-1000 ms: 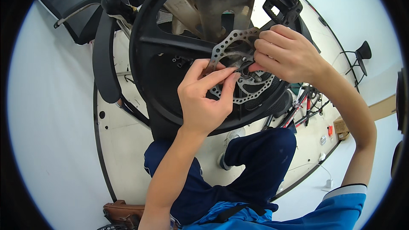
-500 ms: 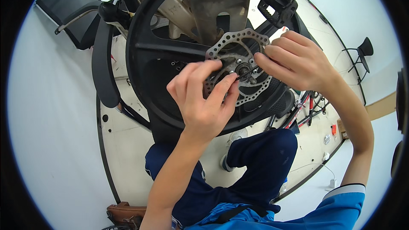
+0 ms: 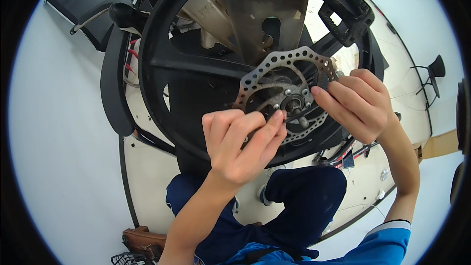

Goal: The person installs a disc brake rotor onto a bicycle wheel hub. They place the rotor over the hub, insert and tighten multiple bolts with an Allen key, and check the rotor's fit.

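A silver brake disc with drilled holes is mounted on the hub of a black spoked wheel. Several small bolts surround the disc's centre, and a threaded axle end sticks out there. In front of the hub runs a thin dark rod, seemingly a hex key. My left hand pinches it at one end, thumb and forefinger beside a disc bolt. Closed around its other end is my right hand, at the disc's right edge; its fingers hide that end.
A pedal on a metal crank juts out above my right hand. A curved black fender-like piece stands left of the wheel. A mesh-backed chair is at the far left, a brown bag on the floor lower left.
The wheel and disc now appear larger and lower in view. My left thumb and forefinger have closed in by the bolt, while my right hand stays closed on the rod.
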`<state>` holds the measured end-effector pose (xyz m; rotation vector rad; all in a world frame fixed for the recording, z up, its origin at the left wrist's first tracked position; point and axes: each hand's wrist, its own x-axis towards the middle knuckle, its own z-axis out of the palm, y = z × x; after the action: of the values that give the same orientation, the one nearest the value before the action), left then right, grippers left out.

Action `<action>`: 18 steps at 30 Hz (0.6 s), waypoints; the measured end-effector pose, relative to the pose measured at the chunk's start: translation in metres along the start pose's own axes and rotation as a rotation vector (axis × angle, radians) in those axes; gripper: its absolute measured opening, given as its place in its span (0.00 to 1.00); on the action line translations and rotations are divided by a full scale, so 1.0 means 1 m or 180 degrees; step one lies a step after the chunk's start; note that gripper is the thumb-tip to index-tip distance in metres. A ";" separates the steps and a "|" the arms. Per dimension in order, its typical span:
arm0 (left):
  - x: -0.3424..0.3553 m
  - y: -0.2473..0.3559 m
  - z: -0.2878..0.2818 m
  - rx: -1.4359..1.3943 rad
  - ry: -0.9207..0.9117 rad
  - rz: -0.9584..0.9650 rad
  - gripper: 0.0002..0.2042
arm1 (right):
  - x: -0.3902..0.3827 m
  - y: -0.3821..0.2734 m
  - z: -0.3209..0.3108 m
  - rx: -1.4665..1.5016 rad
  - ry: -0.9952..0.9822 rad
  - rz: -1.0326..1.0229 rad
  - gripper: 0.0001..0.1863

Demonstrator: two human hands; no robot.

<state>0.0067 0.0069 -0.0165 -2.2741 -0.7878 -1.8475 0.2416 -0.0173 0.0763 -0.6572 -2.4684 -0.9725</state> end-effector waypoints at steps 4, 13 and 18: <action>0.001 0.000 -0.001 -0.0036 -0.0097 0.0005 0.13 | 0.008 0.006 0.005 -0.0001 0.0193 -0.0058 0.19; 0.008 0.004 0.001 -0.0245 -0.0124 -0.0348 0.13 | 0.044 0.023 0.022 -0.0067 0.0374 -0.0127 0.16; 0.009 0.004 0.004 -0.0458 -0.0059 -0.0478 0.13 | 0.043 0.014 0.007 -0.0185 0.0104 0.0209 0.18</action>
<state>0.0131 0.0082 -0.0079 -2.3809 -0.8779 -2.0112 0.2134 0.0083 0.1013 -0.7309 -2.3827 -1.0249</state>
